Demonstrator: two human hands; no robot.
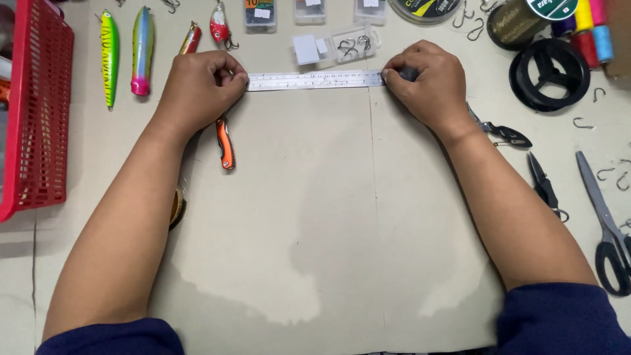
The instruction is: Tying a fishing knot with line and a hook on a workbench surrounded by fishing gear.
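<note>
Steel ruler (314,79) lies flat and level on the beige surface (296,217), near its far edge. Left hand (197,89) pinches the ruler's left end, grip pressed together; right hand (427,82) pinches the right end likewise. Surface shows a large darker patch nearer the person than the ruler, plus a thin vertical crease running down from the ruler's right end. Beyond the ruler: clear hook boxes (335,46). Left of it: painted lures (125,52) and a red basket (36,112). Right of it: black spool (549,73), scissors (608,223). Orange-handled folding knife (225,143) just below the left hand. Room itself not visible.
</note>
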